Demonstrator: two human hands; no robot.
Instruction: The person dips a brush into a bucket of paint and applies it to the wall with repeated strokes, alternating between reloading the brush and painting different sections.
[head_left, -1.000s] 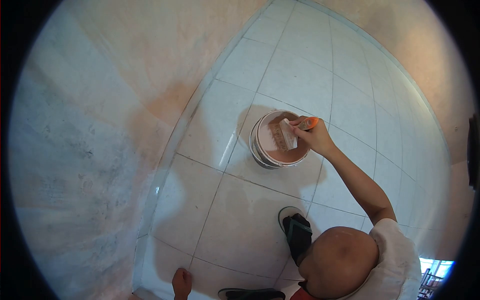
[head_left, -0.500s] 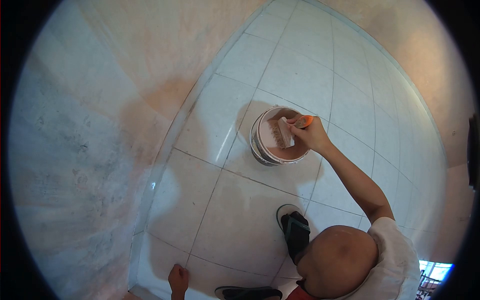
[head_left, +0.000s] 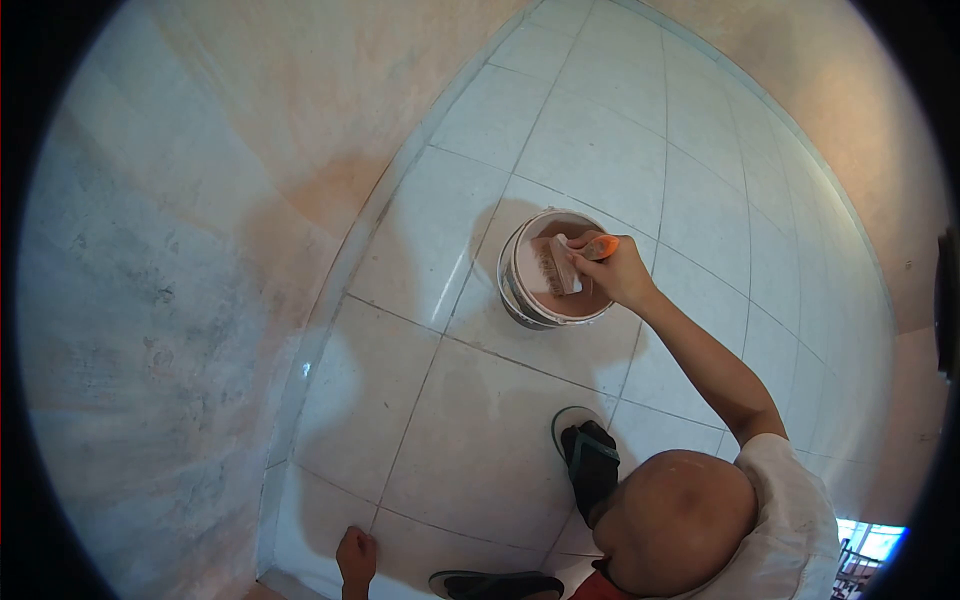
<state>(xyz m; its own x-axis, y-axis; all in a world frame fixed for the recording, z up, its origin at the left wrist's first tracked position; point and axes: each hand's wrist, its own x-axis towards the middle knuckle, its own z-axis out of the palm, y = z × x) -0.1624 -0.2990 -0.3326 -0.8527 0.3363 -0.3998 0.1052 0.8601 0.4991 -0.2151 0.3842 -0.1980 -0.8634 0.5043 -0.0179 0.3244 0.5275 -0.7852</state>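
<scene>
My right hand is wrapped round the orange-tipped handle of a wide paintbrush, over the mouth of a round bucket. Pinkish-brown paint fills part of the bucket, and the brush's bristles lie against its pale inner side. The brush head is coated in pale paint. Low in the view, my left hand is closed in a loose fist above the floor, apart from the bucket, with nothing showing in its fingers.
The bucket stands on a white tiled floor. A patchy painted wall rises on the left, with a skirting strip at its foot; another wall curves along the right. My bent knee and sandalled feet are at the bottom.
My right hand and the brush have shifted slightly left inside the bucket. My left hand has hardly moved.
</scene>
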